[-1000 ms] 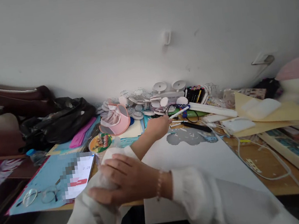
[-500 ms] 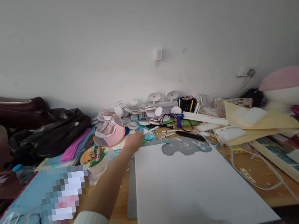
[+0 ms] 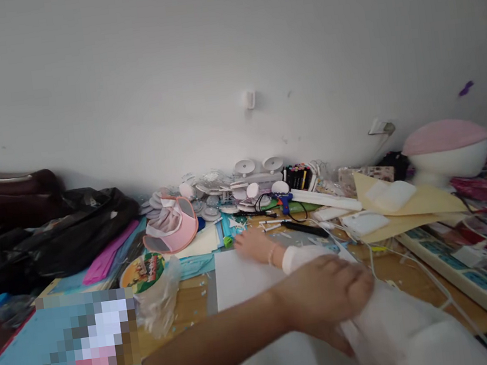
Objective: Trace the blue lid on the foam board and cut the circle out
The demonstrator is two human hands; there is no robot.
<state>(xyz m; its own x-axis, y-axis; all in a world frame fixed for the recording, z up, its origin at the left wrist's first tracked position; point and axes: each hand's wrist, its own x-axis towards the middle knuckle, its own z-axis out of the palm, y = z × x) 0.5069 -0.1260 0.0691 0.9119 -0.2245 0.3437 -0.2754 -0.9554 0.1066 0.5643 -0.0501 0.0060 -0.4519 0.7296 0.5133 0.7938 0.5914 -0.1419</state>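
Observation:
My left hand point(image 3: 324, 298) reaches across from the lower left on a bare forearm and grips the white sleeve point(image 3: 390, 330) of my right arm. My right hand point(image 3: 254, 244), a bracelet at its wrist, lies stretched out at the far edge of a large white sheet point(image 3: 241, 277). Its fingers are spread flat and hold nothing. The fingertips are close to a small green piece point(image 3: 228, 241) beside blue paper scraps. A black pen point(image 3: 305, 229) and a blue glue gun point(image 3: 283, 200) lie just beyond the right hand.
A pink visor point(image 3: 173, 229), a round printed disc point(image 3: 141, 269) and a clear plastic bag point(image 3: 160, 302) sit left of the sheet. A black bag point(image 3: 55, 241) lies at far left. At right are a power strip point(image 3: 459, 274), white cables and a pink-capped head form point(image 3: 446, 149).
My left hand, which held a white pen and then reached toward the visor, has come back and gripped the right sleeve. My right hand left the left sleeve and stretched out over the sheet.

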